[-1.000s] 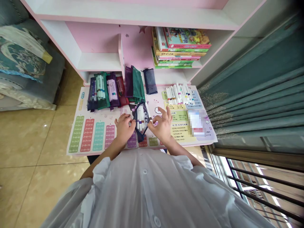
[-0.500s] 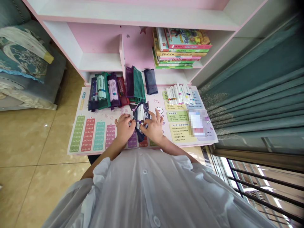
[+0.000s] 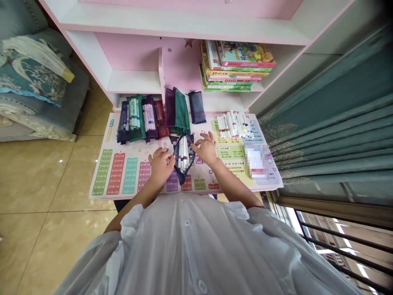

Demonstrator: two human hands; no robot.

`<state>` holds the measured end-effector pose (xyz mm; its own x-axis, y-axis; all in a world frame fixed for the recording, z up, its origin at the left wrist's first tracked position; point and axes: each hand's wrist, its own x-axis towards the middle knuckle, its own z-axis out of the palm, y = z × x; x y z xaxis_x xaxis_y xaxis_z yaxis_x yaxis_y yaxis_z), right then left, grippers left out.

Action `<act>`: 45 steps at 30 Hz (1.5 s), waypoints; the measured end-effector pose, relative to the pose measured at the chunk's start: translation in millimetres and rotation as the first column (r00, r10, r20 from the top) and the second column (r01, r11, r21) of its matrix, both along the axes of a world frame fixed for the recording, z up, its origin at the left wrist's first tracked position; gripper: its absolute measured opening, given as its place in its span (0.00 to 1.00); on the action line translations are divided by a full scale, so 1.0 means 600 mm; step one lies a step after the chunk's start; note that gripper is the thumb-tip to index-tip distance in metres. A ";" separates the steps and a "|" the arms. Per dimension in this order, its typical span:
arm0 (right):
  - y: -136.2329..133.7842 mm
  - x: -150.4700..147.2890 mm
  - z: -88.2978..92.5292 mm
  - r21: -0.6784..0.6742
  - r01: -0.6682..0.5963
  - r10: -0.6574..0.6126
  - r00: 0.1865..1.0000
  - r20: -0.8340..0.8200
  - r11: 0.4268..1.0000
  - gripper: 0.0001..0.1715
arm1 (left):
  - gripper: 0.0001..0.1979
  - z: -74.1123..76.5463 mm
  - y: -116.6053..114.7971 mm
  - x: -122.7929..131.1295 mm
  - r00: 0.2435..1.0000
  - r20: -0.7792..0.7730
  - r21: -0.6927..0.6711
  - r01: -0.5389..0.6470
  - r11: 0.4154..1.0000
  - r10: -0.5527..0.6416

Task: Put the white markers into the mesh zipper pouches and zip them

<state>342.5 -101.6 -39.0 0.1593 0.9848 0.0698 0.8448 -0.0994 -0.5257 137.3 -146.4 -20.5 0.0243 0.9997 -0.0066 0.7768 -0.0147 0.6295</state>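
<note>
A dark blue mesh pouch (image 3: pixel 182 179) lies on the desk in front of me, its mouth spread wide. Several white markers (image 3: pixel 183 153) rest in it, side by side, caps toward me. My left hand (image 3: pixel 161 166) pinches the pouch's left edge between thumb and forefinger. At the opposite edge, my right hand (image 3: pixel 206 148) has thumb and forefinger closed on the mesh, its other fingers raised.
Filled mesh pouches (image 3: pixel 134 119) lie at the back left. Beside them are a green mesh pouch (image 3: pixel 181 110) and a dark blue one (image 3: pixel 197 107). Loose markers (image 3: pixel 235 124) lie right, behind a blurred white item (image 3: pixel 256 162). Books (image 3: pixel 236 67) stand stacked on the shelf.
My right hand has moved from the markers' near ends up and right to the pouch's right edge. The pouch mouth is wider. My left hand keeps its place.
</note>
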 end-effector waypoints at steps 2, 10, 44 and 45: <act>-0.002 -0.002 -0.001 0.020 -0.012 0.012 1.000 -0.022 1.000 0.13 | 0.10 0.000 0.000 -0.002 1.000 -0.004 -0.001 -0.003 1.000 0.003; -0.026 -0.013 0.001 0.028 0.100 -0.095 0.986 -0.134 0.995 0.15 | 0.12 0.010 -0.009 -0.010 1.000 0.009 0.003 -0.002 1.000 0.002; -0.165 -0.046 0.026 0.405 -0.138 0.137 0.990 0.031 0.904 0.11 | 0.01 -0.028 -0.023 -0.090 0.976 -0.079 0.227 0.217 0.949 -0.204; -0.162 -0.058 0.027 0.387 -0.204 0.199 0.979 0.053 0.899 0.11 | 0.02 -0.027 -0.024 -0.090 0.976 -0.086 0.233 0.217 0.948 -0.202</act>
